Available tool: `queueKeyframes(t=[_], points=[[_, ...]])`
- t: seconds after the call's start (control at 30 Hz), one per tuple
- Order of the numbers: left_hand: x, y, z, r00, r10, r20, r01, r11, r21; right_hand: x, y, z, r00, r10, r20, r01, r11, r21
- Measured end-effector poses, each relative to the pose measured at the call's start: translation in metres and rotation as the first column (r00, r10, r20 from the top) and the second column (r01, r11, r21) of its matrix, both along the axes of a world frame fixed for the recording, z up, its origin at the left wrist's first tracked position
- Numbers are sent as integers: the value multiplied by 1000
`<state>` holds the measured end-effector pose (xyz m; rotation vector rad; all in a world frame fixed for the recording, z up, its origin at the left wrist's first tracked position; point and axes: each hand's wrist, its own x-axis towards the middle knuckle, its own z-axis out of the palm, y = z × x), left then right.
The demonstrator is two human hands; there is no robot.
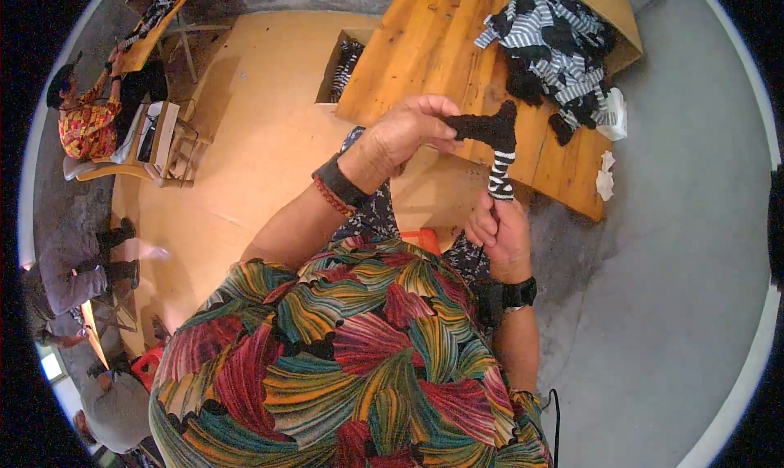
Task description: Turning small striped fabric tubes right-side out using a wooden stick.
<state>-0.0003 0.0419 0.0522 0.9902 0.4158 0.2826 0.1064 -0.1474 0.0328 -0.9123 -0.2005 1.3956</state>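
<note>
A small knitted sock (496, 145), black with white stripes on its leg part, is stretched between my two hands above the near edge of the wooden table. My left hand (411, 131) pinches its plain black end between thumb and fingers. At the striped cuff, my right hand (504, 231) is closed, with its fingers curled; whether some fingers reach inside the cuff is hidden. The sock bends at a corner, its black part running left and its striped part coming down toward my right hand.
A heap of striped and black socks (555, 51) spills from a cardboard box (616, 23) onto the wooden table (425, 39). White tissue (605, 176) lies at its right edge. Another box (325, 84) with socks stands left of the table. Several people sit at the left.
</note>
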Motion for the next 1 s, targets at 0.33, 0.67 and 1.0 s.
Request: queueKeyframes(t=[0.33, 0.67, 1.0], points=[[3, -9, -24, 989, 74, 130, -48, 980, -193, 0, 2, -15, 998, -47, -49, 48, 998, 29], [-12, -12, 7, 944, 327, 39, -326, 913, 247, -5, 5, -10, 964, -60, 261, 97, 987, -129], [11, -33, -45, 927, 367, 81, -232, 729, -644, -9, 4, -41, -10, 75, 997, 192, 979, -71]])
